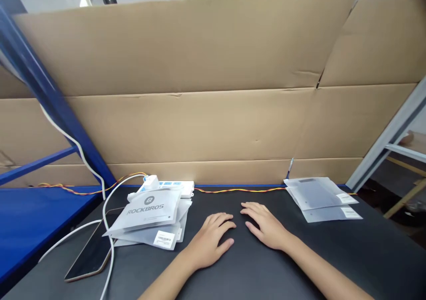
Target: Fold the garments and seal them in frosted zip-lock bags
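Observation:
My left hand (211,240) rests palm down on the black tabletop (246,275), fingers apart and nothing in it. Just left of it lies a stack of frosted plastic bags (151,211); the top one reads ROCKBROS, and a barcode label shows on one below. My right hand (264,225) also lies palm down with its fingers spread, holding nothing. Farther right, two more frosted bags (321,198) with white labels overlap near the back edge. A gap of bare tabletop separates my two hands.
A phone or tablet (95,251) lies at the left under a white cable (108,229). Behind the left bags sits a white power strip (179,188) with a plug. A pen (289,169) stands by the cardboard wall (213,127). Blue (60,91) and grey posts flank the table.

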Demonstrator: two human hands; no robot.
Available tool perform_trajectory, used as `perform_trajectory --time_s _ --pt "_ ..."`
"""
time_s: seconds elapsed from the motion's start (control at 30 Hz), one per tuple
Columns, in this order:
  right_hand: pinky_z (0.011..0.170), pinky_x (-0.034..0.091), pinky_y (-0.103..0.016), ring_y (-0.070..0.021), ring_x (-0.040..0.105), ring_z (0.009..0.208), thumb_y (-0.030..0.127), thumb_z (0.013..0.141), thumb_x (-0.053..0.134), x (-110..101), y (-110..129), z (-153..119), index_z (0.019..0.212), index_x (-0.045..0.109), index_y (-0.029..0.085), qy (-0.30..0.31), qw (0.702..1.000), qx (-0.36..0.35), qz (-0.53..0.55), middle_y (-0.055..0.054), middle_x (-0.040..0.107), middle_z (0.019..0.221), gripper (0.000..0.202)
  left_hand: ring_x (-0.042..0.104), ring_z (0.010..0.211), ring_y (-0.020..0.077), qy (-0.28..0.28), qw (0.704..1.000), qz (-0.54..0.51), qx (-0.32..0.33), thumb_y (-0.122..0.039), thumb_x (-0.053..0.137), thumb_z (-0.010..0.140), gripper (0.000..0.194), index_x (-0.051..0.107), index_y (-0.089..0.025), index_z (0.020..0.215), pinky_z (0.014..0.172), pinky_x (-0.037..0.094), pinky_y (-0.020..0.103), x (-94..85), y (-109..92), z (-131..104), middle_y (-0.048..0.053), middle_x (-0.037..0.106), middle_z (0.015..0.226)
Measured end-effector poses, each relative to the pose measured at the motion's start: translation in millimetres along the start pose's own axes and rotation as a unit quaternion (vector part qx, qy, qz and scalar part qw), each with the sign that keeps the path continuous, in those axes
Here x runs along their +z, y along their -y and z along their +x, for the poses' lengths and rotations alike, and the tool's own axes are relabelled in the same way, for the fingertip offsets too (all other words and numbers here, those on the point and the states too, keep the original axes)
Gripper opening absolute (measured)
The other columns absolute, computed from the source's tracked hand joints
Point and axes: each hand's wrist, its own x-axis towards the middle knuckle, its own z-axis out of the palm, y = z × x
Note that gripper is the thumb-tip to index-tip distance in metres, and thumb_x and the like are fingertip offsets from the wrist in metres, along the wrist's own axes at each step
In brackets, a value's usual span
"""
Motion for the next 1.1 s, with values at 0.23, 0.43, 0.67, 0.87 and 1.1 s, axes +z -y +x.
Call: perform_trajectory --time_s 0.23,0.43,0.67,0.87,1.1 --pt "0.113 0.037 -0.050 -0.0273 0.045 0.136 0.029 0.095 0.053 -8.1 -3.8 -0.6 0.130 0.059 0.027 0.010 1.000 0.010 0.012 -0.006 0.054 0.145 0.035 0.038 0.139 0.0276 0.025 1.000 0.006 -0.006 -0.027 0.058 0.095 0.040 0.054 -0.034 0.134 0.115 0.034 0.050 -1.6 6.4 0.8 0.001 0.049 0.148" --pt "0.112 0.038 -0.049 -0.0267 0.045 0.136 0.028 0.095 0.053 -8.5 -6.8 -0.6 0.127 0.061 0.027 0.011 0.999 0.015 0.029 -0.006 0.055 0.144 0.033 0.038 0.139 0.0277 0.031 0.999 0.014 0.004 -0.027 0.057 0.096 0.039 0.054 -0.033 0.135 0.115 0.035 0.049 -4.0 5.8 1.3 0.001 0.048 0.149" --pt "0.112 0.038 -0.048 -0.0254 0.045 0.136 0.028 0.095 0.053 -6.2 -10.2 -0.6 0.125 0.061 0.027 0.013 1.000 0.018 0.019 -0.006 0.055 0.144 0.031 0.040 0.139 0.0269 0.027 0.999 0.027 0.015 -0.027 0.056 0.097 0.039 0.054 -0.034 0.135 0.114 0.038 0.049 -4.2 5.1 0.7 0.001 0.049 0.148" --pt "0.114 0.037 -0.045 -0.0238 0.045 0.136 0.029 0.095 0.053 -6.7 -9.1 0.4 0.125 0.060 0.028 0.017 1.000 0.020 0.016 -0.005 0.055 0.144 0.030 0.040 0.139 0.0270 0.025 0.999 0.034 0.017 -0.027 0.056 0.096 0.039 0.053 -0.035 0.135 0.114 0.038 0.049 -5.5 4.0 -0.1 0.000 0.048 0.149" --pt "0.113 0.038 -0.045 -0.0240 0.046 0.136 0.028 0.095 0.055 -6.1 -10.0 -0.9 0.125 0.060 0.028 0.014 1.000 0.021 0.016 -0.005 0.055 0.144 0.031 0.039 0.139 0.0262 0.029 0.999 0.040 0.013 -0.027 0.056 0.096 0.039 0.053 -0.034 0.135 0.114 0.039 0.049 -5.8 4.0 0.1 0.000 0.048 0.149"
